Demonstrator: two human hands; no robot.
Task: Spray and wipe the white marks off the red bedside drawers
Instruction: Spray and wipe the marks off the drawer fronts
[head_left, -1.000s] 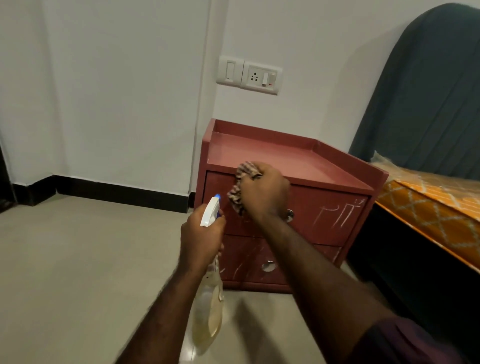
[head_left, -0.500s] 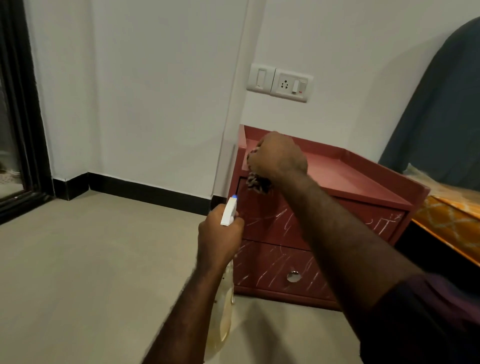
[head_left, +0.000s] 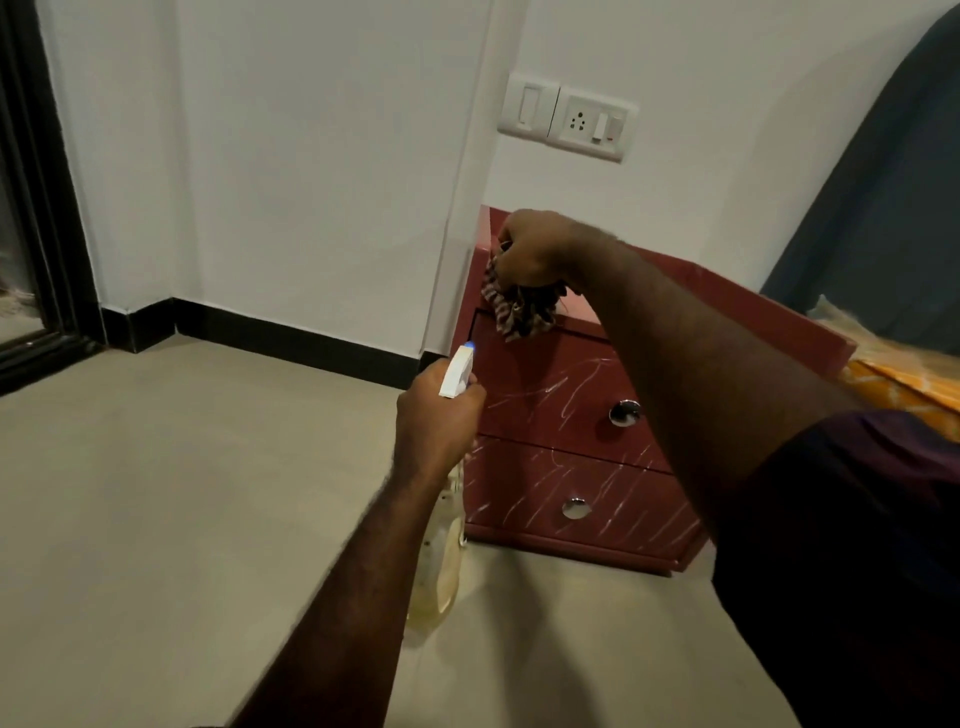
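Red drawers (head_left: 550, 415), white-streaked fronts: right hand (head_left: 535, 249) clutches cloth (head_left: 519, 306) above top-left corner; left hand (head_left: 436, 415) grips spray bottle (head_left: 441, 551) at left.

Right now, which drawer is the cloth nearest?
The upper drawer: the striped cloth in the right hand hangs over its top edge; the lower drawer sits beneath, by the floor.

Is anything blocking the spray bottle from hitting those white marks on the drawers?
Nothing visible. The bottle in the left hand faces the marked drawers openly; the right hand holds the cloth up at the top corner.
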